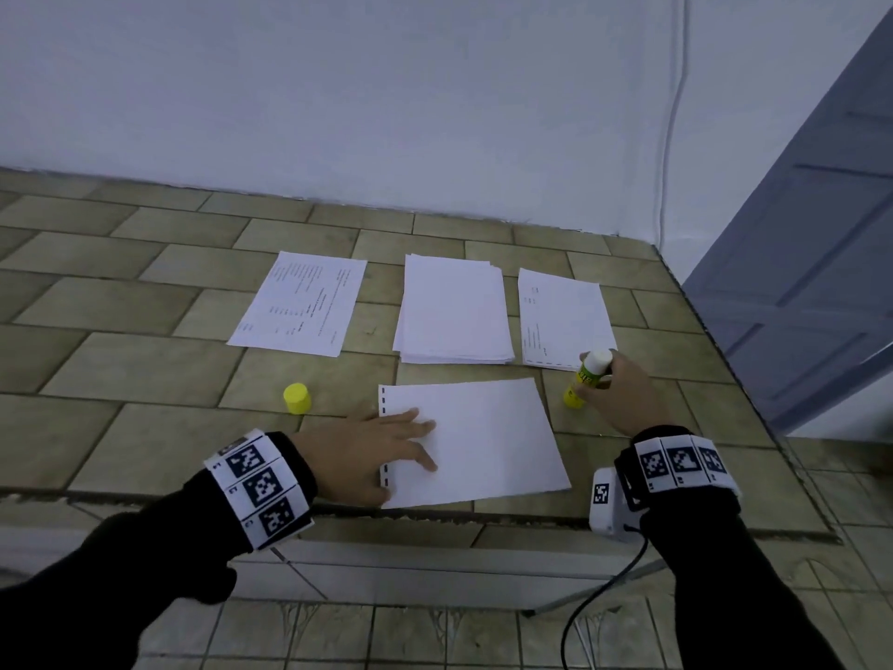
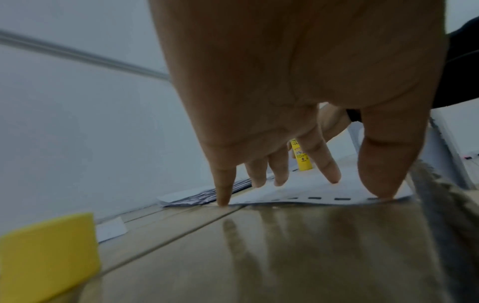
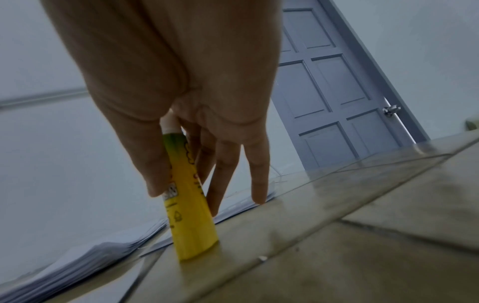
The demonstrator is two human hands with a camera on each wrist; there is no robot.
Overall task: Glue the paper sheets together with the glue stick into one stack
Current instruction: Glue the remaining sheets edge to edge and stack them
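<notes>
A blank white sheet [image 1: 483,442] with a dashed left margin lies at the counter's front edge. My left hand [image 1: 386,444] rests flat on its left side, fingers straight; in the left wrist view the fingertips [image 2: 381,190] touch the sheet's [image 2: 324,194] dashed edge. My right hand [image 1: 613,389] grips the uncapped yellow glue stick [image 1: 587,377], which stands base-down on the counter just right of the sheet. Thumb and fingers wrap around the glue stick [image 3: 189,205]. Its yellow cap [image 1: 297,398] stands left of the sheet. Behind it lies a stack of sheets [image 1: 454,311].
A printed sheet [image 1: 299,304] lies at the back left and another sheet [image 1: 560,316] at the back right, beside the stack. The tiled counter [image 1: 145,360] ends at a white wall behind and drops off at the right, where a grey door [image 1: 812,263] stands.
</notes>
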